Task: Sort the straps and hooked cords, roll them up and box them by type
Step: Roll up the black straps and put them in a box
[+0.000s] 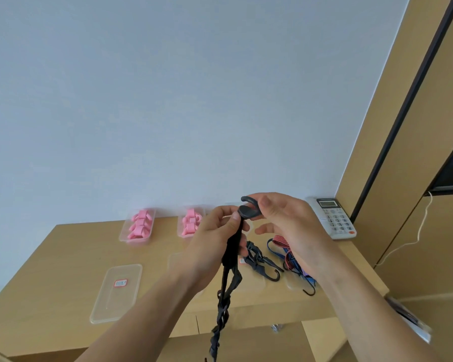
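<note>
Head view looks down at a wooden table [63, 257] by a pale wall [168, 100]. Two bare hands are held up over the table.

The left hand [215, 239] has its fingers curled round a black cord [232, 254]. It grips the cord just under the hook. The rest of the cord hangs down from the hand, in front of the table edge, and goes out of the bottom of the picture. It looks twisted and a bit blurry low down.

The right hand [285, 220] pinches the black hook [249, 209] at the top of that cord between thumb and finger. The other fingers are loosely bent.

At the back of the table sit two clear boxes. The left box [137, 227] has pink rolled straps in it. The next box [191, 222] has pink rolls too, and the left hand hides part of it.

A clear lid [117, 292] with a red sticker lies flat near the front of the table.

More cords lie on the table under the right hand. One is a dark cord with a hook [262, 259]. Just beside it lies a red and blue striped cord [289, 254], also with a hook.

A white phone [332, 218] with buttons sits at the back right corner, against the wall.
</note>
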Available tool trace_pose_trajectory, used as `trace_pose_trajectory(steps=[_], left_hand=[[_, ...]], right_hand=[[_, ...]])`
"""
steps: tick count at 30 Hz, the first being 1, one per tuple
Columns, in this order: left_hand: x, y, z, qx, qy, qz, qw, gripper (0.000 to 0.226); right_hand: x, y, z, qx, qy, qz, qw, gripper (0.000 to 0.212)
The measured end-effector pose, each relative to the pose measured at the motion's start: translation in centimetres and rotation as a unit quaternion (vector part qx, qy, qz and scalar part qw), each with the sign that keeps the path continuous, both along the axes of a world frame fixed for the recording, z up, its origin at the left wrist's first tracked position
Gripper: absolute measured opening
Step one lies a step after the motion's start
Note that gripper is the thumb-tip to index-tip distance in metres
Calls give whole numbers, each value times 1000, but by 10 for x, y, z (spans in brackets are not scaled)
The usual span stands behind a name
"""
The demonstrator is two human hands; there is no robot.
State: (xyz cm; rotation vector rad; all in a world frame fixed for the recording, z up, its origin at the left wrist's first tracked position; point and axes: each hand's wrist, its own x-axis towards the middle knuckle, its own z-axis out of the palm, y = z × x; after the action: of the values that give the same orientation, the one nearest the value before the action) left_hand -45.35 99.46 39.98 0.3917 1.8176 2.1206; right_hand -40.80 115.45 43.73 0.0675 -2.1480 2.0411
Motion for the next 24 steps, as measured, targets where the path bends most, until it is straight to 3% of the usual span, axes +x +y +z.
trace_pose_trajectory(steps=[4, 8, 10, 16, 19, 24], left_hand=[[1, 5, 0, -33, -12, -30, 999, 33], [3, 8, 3, -36, -13, -31, 999, 43], [7, 9, 3, -47, -7, -46, 998, 47], [17, 6, -11, -117, 50, -72, 989, 29], [19, 6, -17, -147, 77, -65, 984, 29], [21, 8, -22, -124, 54, -65, 989, 26]], right_hand=[[2, -3, 2, -29, 33, -19, 999, 44], [2, -4, 0, 75, 47, -48, 995, 19], [-2, -3, -5, 86, 55, -89, 991, 17], [-7, 5, -12, -34, 50, -140, 988, 25], [-5, 7, -13, -47, 56, -149, 986, 27], [-4, 8, -17, -74, 65, -186, 978, 25]])
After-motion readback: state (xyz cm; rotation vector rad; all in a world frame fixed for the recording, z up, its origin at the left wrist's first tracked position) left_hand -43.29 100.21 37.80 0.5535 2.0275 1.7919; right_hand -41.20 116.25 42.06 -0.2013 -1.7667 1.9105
